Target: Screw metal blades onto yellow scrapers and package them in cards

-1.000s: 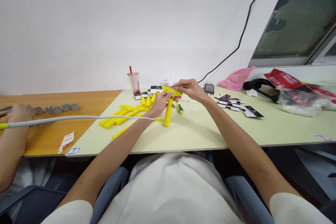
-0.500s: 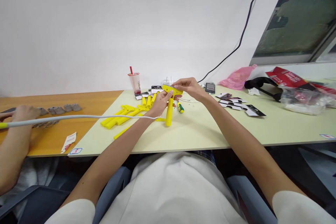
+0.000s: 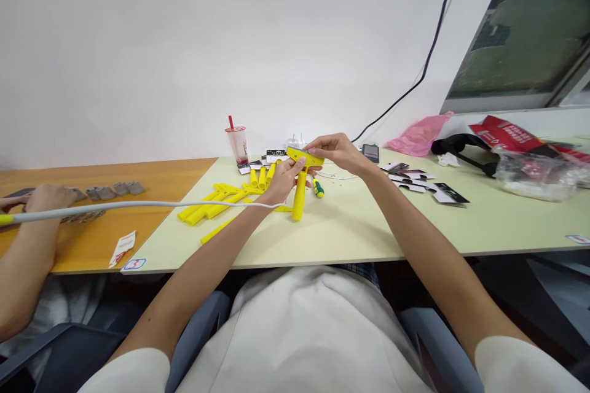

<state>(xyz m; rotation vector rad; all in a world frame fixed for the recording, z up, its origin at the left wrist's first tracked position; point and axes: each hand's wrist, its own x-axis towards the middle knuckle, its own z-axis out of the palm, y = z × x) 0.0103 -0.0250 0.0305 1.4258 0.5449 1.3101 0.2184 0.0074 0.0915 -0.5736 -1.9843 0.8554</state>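
A yellow T-shaped scraper (image 3: 299, 196) is held up over the table, its handle pointing down and its wide head at the top. My left hand (image 3: 284, 179) is closed around the neck below the head, with the thumb on the front. At the head's upper edge, the fingertips of my right hand (image 3: 335, 151) are pinched together against the scraper; whether a small part lies between them is hidden. Behind the handle lies a green and yellow screwdriver (image 3: 318, 188). More yellow scrapers (image 3: 216, 201) are piled to the left of my left hand.
A cup with a red straw (image 3: 238, 145) stands near the wall. Printed cards (image 3: 415, 183), a phone (image 3: 370, 153), a pink bag (image 3: 419, 135) and clear plastic wrapping (image 3: 530, 178) lie to the right. A white cable (image 3: 152, 204) crosses in front. Another person's hand (image 3: 50, 196) is at the left table.
Both hands and the scraper keep nearly the same pose. The whole view has shifted very slightly, with most things a little further right.
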